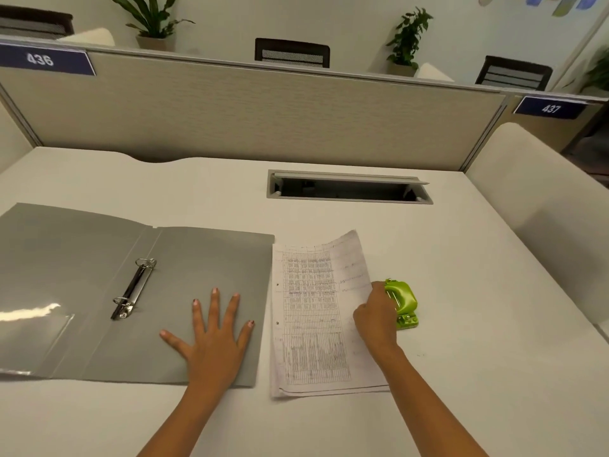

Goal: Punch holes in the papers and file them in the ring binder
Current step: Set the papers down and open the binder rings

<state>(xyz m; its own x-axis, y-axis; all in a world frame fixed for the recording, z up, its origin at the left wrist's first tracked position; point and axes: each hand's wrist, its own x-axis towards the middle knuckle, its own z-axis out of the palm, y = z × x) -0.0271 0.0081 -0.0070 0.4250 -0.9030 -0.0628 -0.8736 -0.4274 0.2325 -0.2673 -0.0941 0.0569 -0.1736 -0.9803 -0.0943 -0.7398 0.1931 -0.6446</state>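
Lying open, ring binder (131,291) (apparently empty), papers (316,318) beside

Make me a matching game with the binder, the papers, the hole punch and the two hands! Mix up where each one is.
Things:
1. ring binder
2. papers
3. hole punch
4. left hand

Places or states:
A. green, just right of the papers
B. flat, fingers spread, on the binder's right cover
C. lying open, rings closed, left on the desk
D. between the binder and the punch, two holes by the left edge

Pairs: 1-C, 2-D, 3-A, 4-B. The right hand rests on the papers' right edge, against the punch.
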